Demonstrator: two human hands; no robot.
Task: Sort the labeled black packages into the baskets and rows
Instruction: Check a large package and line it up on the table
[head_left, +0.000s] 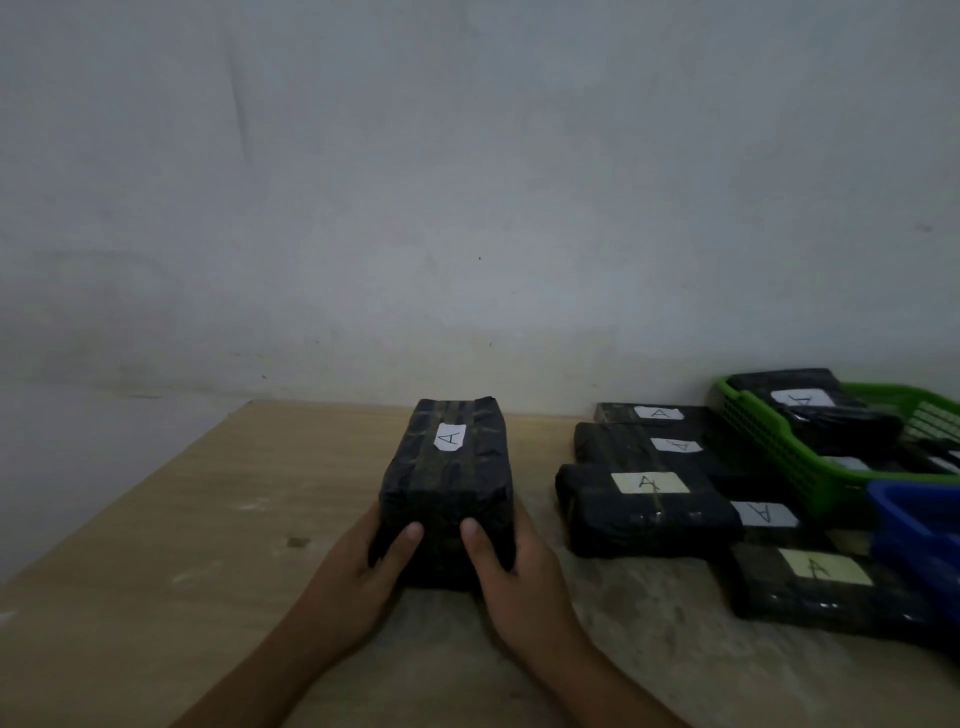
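Though the light is dim, the left hand (363, 561) and right hand (514, 582) plainly clasp the near end of a black package (452, 483), thumbs curled over its top, fingers hidden behind its sides. It sits mid-bench (182, 519), long axis running toward the far edge, its label (450, 436) reading "A". Rightward, labelled packages (644, 499) lie in rows. The blue basket (914, 525) is cut off; the green basket (769, 441) stands beyond.

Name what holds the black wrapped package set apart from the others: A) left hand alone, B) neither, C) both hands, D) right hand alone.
C: the left hand and the right hand each grip the near end of the black wrapped package.
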